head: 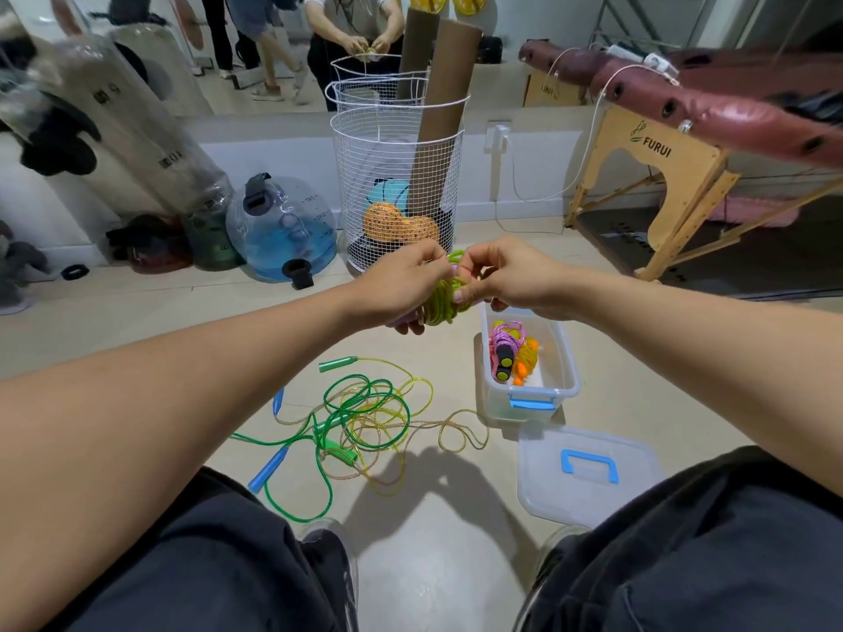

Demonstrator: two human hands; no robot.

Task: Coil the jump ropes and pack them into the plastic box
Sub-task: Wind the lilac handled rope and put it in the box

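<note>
Jump ropes everywhere, three spots. Yellow-green rope (pixel 444 298), nearly all coiled, up in the air at 12 o'clock from the knees. Left hand (pixel 401 285) wrapped round the bundle; right hand (pixel 506 278) pinching its loose end. Plastic box (pixel 563 358) on the floor at 4 o'clock from the bundle, open, coiled pink and orange ropes (pixel 513 353) already inside. Lid (pixel 588 476) lying just beside it. Tangled ropes (pixel 360 417) on the floor at 6 o'clock, not coiled yet. Step in hand, likely: tucking the end. Next: down into the box, gently, coil kept tight.
</note>
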